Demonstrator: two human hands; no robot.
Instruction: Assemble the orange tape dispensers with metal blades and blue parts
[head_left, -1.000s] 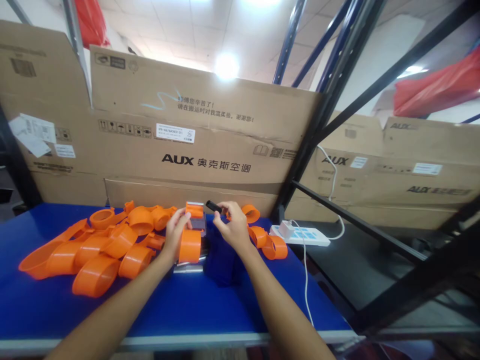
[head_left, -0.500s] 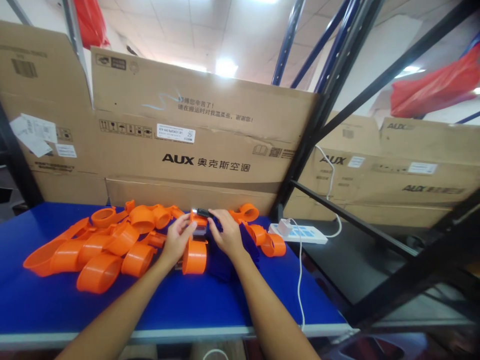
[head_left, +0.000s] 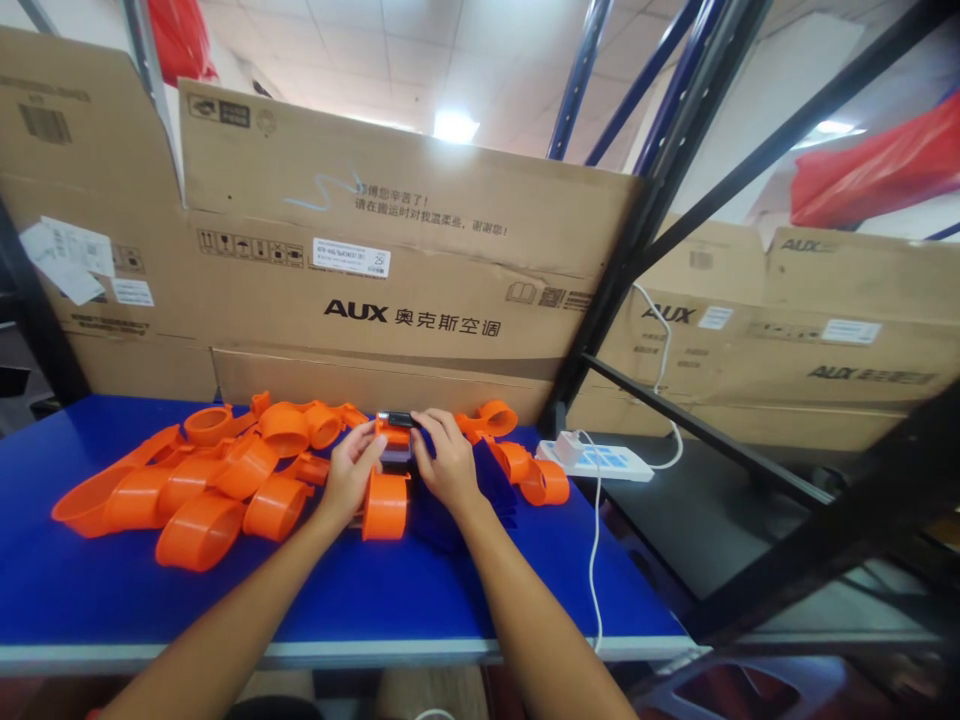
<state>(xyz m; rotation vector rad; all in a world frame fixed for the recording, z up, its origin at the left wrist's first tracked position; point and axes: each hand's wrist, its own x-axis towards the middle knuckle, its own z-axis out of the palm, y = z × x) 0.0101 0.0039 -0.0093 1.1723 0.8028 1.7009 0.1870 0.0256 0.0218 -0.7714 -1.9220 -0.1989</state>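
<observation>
My left hand [head_left: 351, 472] is closed on a small orange plastic part [head_left: 393, 438], pinched between thumb and fingers. Along its top lies a small black piece [head_left: 399, 419] with a silvery end; the fingers of my right hand [head_left: 450, 462] grip its right end. What exactly the black piece is, I cannot make out. Just below the hands an orange ring [head_left: 385, 508] stands on the blue table [head_left: 360, 605]. Dark blue material [head_left: 487, 490], partly hidden by my right hand and forearm, lies to the right.
Several orange ring-shaped parts [head_left: 199, 530] are heaped on the left, with a few more [head_left: 545, 482] on the right. A white power strip [head_left: 622, 464] with a cable [head_left: 596, 570] sits near a black rack post [head_left: 589, 345]. A cardboard wall [head_left: 412, 365] stands behind.
The view has shifted slightly. Both hands keep hold of the orange part and black piece, and the black piece now sits more level across the top.
</observation>
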